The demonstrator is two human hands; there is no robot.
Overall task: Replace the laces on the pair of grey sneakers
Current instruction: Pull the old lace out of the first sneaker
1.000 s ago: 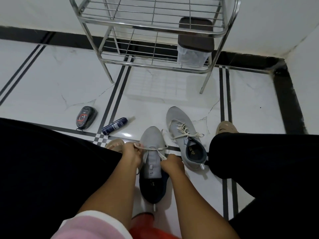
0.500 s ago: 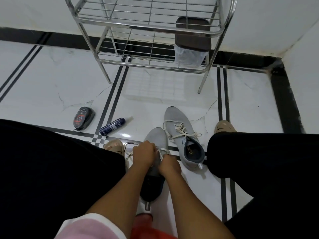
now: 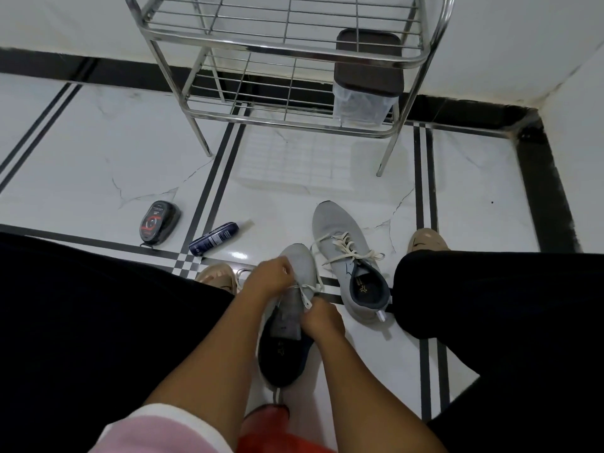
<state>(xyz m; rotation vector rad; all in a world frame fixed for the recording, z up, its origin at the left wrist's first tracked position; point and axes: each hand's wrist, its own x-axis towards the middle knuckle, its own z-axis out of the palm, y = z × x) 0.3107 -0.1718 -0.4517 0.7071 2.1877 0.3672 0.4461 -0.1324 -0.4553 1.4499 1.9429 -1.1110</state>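
Two grey sneakers lie on the white tiled floor between my knees. The near sneaker (image 3: 295, 325) points away from me, its dark opening towards me. A white lace (image 3: 305, 294) crosses its front eyelets. My left hand (image 3: 271, 277) pinches the lace over the sneaker's left side. My right hand (image 3: 322, 322) pinches the lace's other end at the tongue's right edge. The second sneaker (image 3: 346, 256) lies to the right, fully laced with loose white laces.
A steel wire rack (image 3: 294, 60) stands ahead, with a clear bin with a dark lid (image 3: 366, 83) on its lower shelf. A black shoe-polish sponge case (image 3: 158, 222) and a blue spray can (image 3: 214, 238) lie at left. My black-clad legs flank the shoes.
My hands came together from wide apart over the near sneaker. The right hand has since drawn back a little with its lace end. The shoe has shifted slightly.
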